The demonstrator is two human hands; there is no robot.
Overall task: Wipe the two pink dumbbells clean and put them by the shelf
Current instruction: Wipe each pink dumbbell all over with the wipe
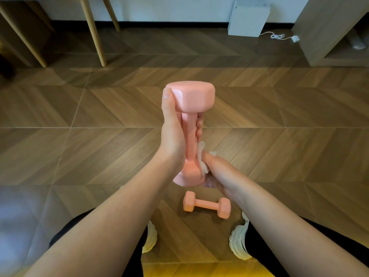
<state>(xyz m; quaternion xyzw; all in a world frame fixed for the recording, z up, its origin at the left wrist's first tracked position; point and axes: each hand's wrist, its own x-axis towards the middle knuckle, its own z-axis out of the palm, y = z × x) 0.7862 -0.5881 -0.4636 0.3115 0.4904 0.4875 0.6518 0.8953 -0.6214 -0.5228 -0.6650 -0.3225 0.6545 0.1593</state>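
A pink dumbbell (190, 100) is held upright in mid-air at the centre of the view. My left hand (173, 132) grips its handle, thumb up against the top head. My right hand (217, 172) holds a crumpled white wipe (202, 156) pressed against the handle just above the lower head. The second pink dumbbell (206, 204) lies on its side on the wooden floor below, between my two feet. A light wooden shelf unit (327, 37) stands at the far right.
Wooden chair or table legs (93, 31) stand at the far left. A white box (248, 19) leans on the back wall, with a white cable (279, 36) trailing right. My white shoes (239, 240) flank the floor dumbbell.
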